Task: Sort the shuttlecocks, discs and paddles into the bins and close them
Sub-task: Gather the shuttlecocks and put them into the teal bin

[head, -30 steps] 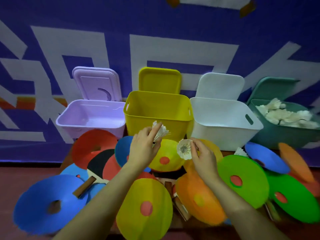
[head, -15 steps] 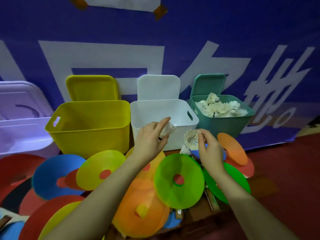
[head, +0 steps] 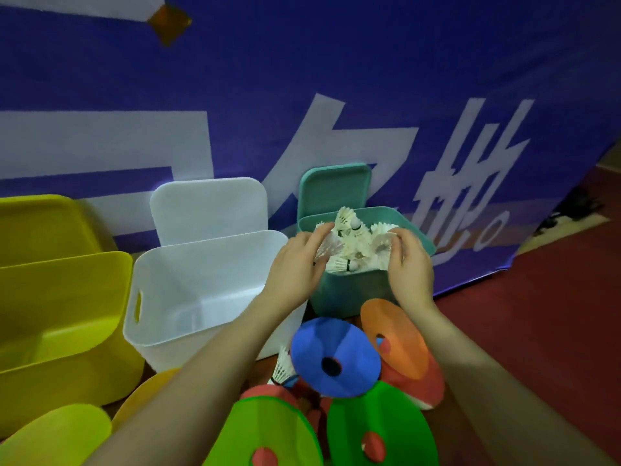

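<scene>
A blue banner point(head: 369, 79) with large white characters fills the background, and a dark red floor point(head: 554, 314) runs off to my right. At the far left I see the yellow bin point(head: 60, 317), open, its lid propped upright behind it. Next comes the white bin point(head: 188, 297), also open with its lid point(head: 208, 210) leaning on the banner. My left hand point(head: 297, 264) reaches over the near left corner of the teal bin point(head: 349, 297), fingers curled round a shuttlecock point(head: 327, 247) at the rim. The teal bin is heaped with a pile of shuttlecocks point(head: 356, 237), and its lid point(head: 336, 186) stands up behind. My right hand point(head: 408, 264) is at the bin's right rim, fingers bent over a second shuttlecock point(head: 381, 247). In front of the bins, discs overlap: a yellow disc point(head: 60, 435) at the left, a green disc point(head: 265, 432), a blue disc point(head: 334, 356), another green one point(head: 383, 428), and an orange disc point(head: 393, 334). One loose shuttlecock point(head: 283, 368) lies just left of the blue disc.
</scene>
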Tool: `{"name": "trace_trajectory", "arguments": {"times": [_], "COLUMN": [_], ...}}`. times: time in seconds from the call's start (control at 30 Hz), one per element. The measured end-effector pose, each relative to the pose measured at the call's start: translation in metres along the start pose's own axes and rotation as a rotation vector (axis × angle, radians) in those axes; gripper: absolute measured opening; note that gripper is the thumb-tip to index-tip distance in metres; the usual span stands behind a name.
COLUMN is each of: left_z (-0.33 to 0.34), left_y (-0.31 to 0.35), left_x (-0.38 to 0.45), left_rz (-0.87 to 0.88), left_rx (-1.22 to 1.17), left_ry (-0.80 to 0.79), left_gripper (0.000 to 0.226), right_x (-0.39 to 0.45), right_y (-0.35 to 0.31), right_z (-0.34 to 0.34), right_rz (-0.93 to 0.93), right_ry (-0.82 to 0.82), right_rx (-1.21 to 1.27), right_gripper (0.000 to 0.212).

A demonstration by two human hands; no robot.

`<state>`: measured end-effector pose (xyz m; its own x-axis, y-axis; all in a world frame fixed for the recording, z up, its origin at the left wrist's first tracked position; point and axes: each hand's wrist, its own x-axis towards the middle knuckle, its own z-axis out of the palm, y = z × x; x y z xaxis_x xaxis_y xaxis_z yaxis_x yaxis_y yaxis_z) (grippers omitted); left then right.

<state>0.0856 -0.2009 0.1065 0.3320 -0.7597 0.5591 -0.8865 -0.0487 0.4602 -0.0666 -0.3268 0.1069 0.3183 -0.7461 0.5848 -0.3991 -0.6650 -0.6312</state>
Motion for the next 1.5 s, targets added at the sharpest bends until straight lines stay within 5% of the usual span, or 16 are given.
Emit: {"name": "trace_trajectory", "arguments": {"times": [0.2,0.53,0.83,0.9,1.0,1.17,1.3,1.5], "left_z": [0.065,0.178,0.235,0.248,0.26,0.255,0.246,0.225], "left_y": [0.005,0.017,0.007,0.004,-0.01,-0.025,-0.029,-0.019], "left_x": [0.068,0.149,0.216,0.222,0.224,0.211,0.206,0.19], "left_rz": [-0.013,-0.279,-0.453,-0.488,-0.427,-0.4,-0.437,-0.423], "left_rx": [0.064,0.063,-0.047,-0.029,0.366,0.558,0.445,0.451], "left_ry": [-0.038,-0.012,0.132,0.073,-0.161,-0.641,-0.456,-0.369], "left_gripper": [0.055,0.054,0.036,0.032,0.034,0.044,0.042,0.045], "right_x": [0.077,0.176,0.204,0.203,0.203,0.213,0.207,0.206], "right_y": [0.064,0.172,0.234,0.243,0.247,0.239,0.238,0.223], "right_z": [0.01,0.04,0.084,0.089,0.091,0.085,0.091,0.08], "right_rz": [0.018,-0.041,-0.131,-0.154,-0.213,0.046,-0.085,0.051], "right_ry": [-0.002,-0.168,-0.474,-0.556,-0.653,-0.887,-0.93,-0.845], "right_rx": [-0.026,0.002,-0.119,-0.196,-0.296,-0.201,-0.351,-0.191], "right_gripper": [0.025,0.03,0.034,0.034,0.04,0.048,0.052,0.05]}}
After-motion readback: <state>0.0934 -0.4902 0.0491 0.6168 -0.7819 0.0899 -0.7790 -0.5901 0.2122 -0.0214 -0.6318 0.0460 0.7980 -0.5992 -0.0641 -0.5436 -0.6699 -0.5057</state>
